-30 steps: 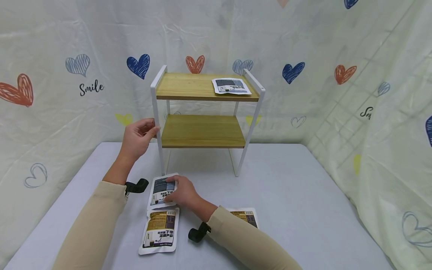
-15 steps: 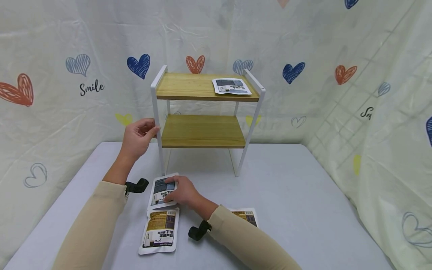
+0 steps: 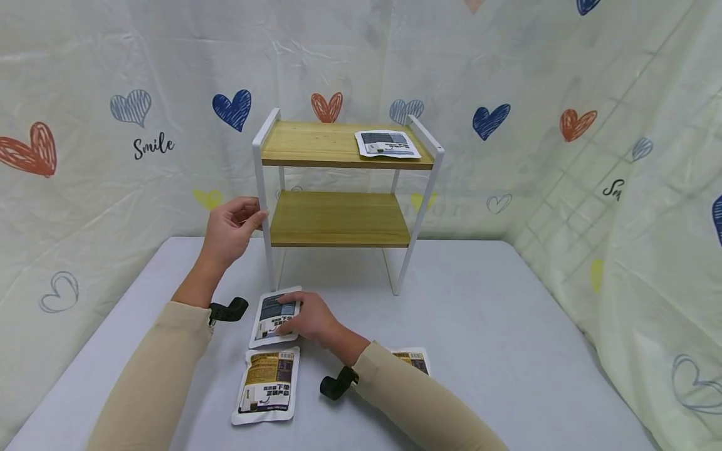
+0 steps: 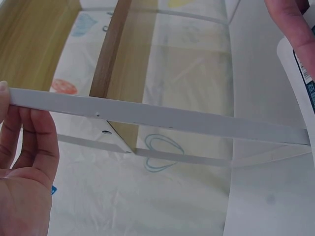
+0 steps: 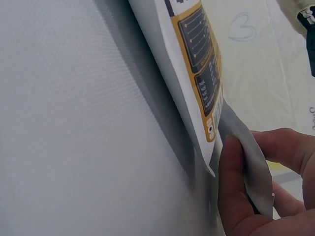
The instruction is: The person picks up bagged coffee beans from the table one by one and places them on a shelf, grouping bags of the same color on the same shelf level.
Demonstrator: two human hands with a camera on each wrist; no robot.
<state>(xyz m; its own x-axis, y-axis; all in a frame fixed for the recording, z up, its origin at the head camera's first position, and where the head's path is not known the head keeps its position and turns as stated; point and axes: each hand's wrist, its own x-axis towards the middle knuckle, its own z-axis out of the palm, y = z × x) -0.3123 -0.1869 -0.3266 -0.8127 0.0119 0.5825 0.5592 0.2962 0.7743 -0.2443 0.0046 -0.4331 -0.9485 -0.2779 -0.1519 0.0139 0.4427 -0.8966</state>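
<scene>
My left hand (image 3: 230, 230) pinches the left front post (image 4: 162, 117) of a white-framed, two-tier wooden rack, just under its upper tier. In the left wrist view the thumb and curled fingers meet around the thin post. Below, my right hand (image 3: 313, 321) grips the right edge of a white pouch with a blue label (image 3: 269, 322), close to the rack's left foot. Thumb and fingers squeeze that pouch's edge (image 5: 257, 172) in the right wrist view. A pouch with a gold and black label (image 3: 267, 388) lies just in front of it on the table.
On the upper tier (image 3: 316, 143), a blue-labelled pouch (image 3: 388, 144) lies at the right. The lower tier (image 3: 340, 219) is bare wood. Another gold-labelled pouch (image 3: 414, 358) is partly hidden behind the right sleeve (image 3: 417, 394). A heart-printed curtain (image 3: 361, 62) hangs behind the white table (image 3: 479, 326).
My right hand has shifted slightly to the right and away from me, and the blue-labelled pouch has moved with it. My left hand stays on the post.
</scene>
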